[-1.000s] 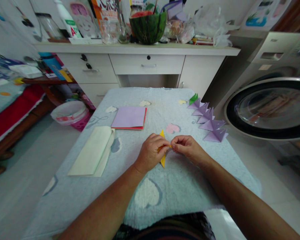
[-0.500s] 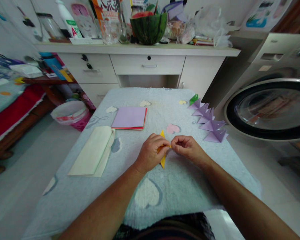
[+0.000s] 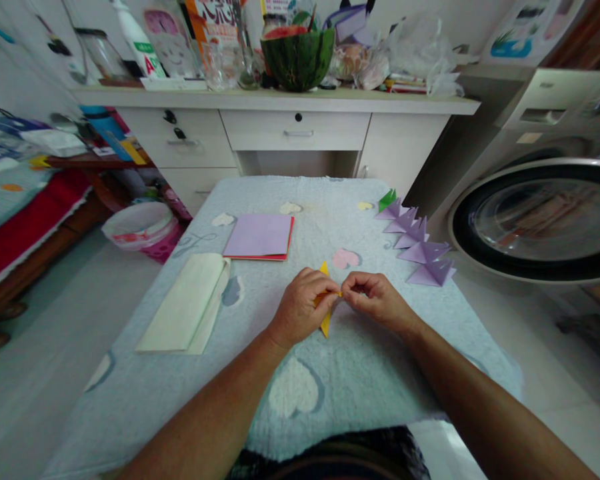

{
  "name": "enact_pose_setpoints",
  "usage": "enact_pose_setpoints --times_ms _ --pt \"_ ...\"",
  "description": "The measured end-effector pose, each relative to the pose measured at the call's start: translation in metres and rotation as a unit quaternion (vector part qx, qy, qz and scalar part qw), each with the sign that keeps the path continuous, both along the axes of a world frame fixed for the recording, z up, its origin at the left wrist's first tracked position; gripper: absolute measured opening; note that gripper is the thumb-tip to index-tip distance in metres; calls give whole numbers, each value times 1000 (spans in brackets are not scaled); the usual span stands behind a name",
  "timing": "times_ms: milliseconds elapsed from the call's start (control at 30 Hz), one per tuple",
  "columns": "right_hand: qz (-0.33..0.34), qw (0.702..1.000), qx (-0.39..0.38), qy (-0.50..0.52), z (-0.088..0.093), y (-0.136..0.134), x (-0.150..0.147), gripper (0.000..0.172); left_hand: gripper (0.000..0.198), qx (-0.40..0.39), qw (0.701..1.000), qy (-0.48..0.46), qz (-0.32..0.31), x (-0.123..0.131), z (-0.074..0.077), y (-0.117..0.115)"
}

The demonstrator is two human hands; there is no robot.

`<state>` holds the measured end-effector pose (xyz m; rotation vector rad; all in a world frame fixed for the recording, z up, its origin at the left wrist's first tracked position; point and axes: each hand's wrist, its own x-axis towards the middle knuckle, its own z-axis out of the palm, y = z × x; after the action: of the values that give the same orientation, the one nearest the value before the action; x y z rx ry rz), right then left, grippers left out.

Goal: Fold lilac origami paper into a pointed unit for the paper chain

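A folded piece of yellow paper [image 3: 325, 323] is held just above the light blue cloth-covered table [image 3: 300, 373], its points sticking out above and below my fingers. My left hand [image 3: 303, 307] is closed around its left side. My right hand [image 3: 373, 297] pinches its right tip between thumb and fingers. Both hands meet at the table's middle.
A stack of square paper, purple on top [image 3: 260, 235], lies behind my left hand, with a pale folded sheet [image 3: 187, 303] to its left. Several folded purple pieces [image 3: 420, 247] and a green one [image 3: 387, 197] line the right edge. A desk and a washing machine [image 3: 540, 213] stand beyond.
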<state>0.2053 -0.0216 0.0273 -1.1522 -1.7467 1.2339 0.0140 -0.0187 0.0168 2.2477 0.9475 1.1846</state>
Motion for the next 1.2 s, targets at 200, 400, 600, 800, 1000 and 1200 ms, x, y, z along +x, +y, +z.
enact_pose_setpoints --times_ms 200,400,600,800,1000,1200 --pt "-3 1000 9 -8 0 0 0 14 12 0 1000 2 3 0 0 0" --pt "0 1000 16 -18 1 0 -1 14 13 3 1000 -2 -4 0 0 0" --pt "3 999 28 -22 2 0 -1 12 11 -2 1000 -1 -6 0 1 0" --pt "6 999 36 -20 4 -2 0 9 10 3 1000 -4 -10 0 1 0" --pt "13 999 45 -26 3 -1 0 8 11 5 1000 -4 -12 0 1 0" --pt "20 998 54 -28 3 -1 1 9 10 10 1000 0 -24 -1 0 1"
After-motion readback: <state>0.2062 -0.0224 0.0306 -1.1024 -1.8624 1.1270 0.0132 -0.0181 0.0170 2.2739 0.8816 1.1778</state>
